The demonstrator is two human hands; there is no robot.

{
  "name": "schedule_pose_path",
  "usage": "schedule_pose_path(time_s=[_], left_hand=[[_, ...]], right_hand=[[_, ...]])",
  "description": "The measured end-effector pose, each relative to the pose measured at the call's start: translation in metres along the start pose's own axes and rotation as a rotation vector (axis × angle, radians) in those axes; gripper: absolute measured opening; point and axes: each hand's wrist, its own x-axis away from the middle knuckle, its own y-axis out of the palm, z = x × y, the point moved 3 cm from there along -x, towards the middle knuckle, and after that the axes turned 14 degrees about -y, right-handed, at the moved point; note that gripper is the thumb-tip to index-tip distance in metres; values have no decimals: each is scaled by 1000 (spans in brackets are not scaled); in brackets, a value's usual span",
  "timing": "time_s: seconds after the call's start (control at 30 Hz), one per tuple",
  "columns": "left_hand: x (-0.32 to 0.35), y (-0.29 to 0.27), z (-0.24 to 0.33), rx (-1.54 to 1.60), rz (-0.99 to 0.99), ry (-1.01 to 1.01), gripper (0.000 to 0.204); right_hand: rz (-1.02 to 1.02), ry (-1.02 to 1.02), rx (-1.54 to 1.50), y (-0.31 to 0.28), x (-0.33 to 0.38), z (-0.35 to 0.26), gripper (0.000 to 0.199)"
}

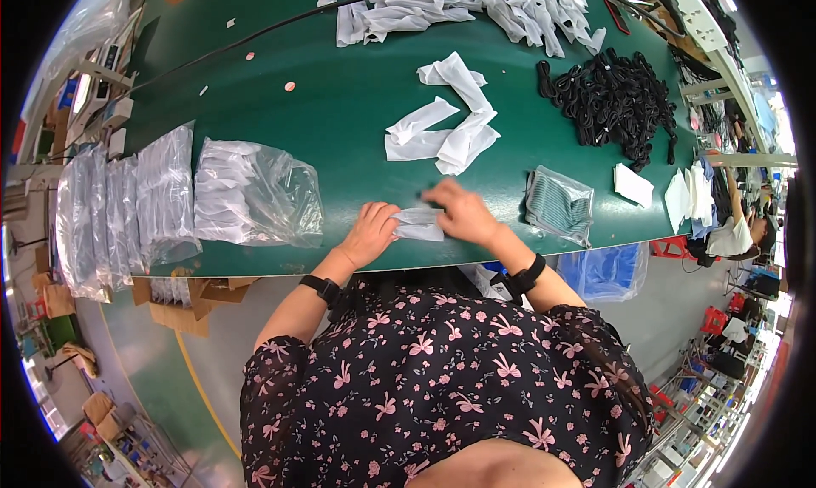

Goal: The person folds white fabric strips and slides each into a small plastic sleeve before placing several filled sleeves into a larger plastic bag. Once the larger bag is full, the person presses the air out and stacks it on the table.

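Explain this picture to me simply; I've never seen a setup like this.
There is no machine here, just a person working with two bare hands. The camera sits on the person's head and looks down through a wide fisheye lens, so straight edges bend near the rim; picture left is the person's left.

On the green table lie filled clear bags at left, loose white pouches ahead, and a heap of black cords at right. A clear packet lies right of the hands.

The left hand and right hand are both at one small white pouch; how firmly each holds it, I cannot tell.
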Motion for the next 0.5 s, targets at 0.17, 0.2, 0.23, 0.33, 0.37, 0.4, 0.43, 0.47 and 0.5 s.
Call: schedule_pose_path(time_s=[0.17, 0.2, 0.23, 0.33, 0.37, 0.4, 0.43, 0.47, 0.5], left_hand=[[-7, -3, 8, 77, 51, -44, 45], [-9, -4, 11, 90, 10, -57, 46], [-11, -6, 13, 98, -26, -75, 47], [-14, -6, 14, 101, -66, -81, 50], [-14, -5, 14, 98, -70, -71, 52], [-11, -4, 14, 95, -74, -70, 54], [-7, -2, 14, 95, -73, -76, 54], [-7, 1, 15, 119, -82, -75, 54], [-6, 3, 16, 142, -90, -74, 54]], right_hand=[[327, 17, 671, -49, -24, 26, 37], [331, 24, 674, -50, -22, 42, 37], [372, 22, 614, -58, -26, 49, 33], [454, 18, 494, -69, -26, 60, 24], [616, 117, 236, -75, -17, 66, 20], [762, 213, -33, -85, -17, 52, 15], [898, 310, -309, -85, -15, 45, 11], [898, 310, -307, -76, -12, 42, 11], [983, 326, -599, -58, -9, 45, 10]])
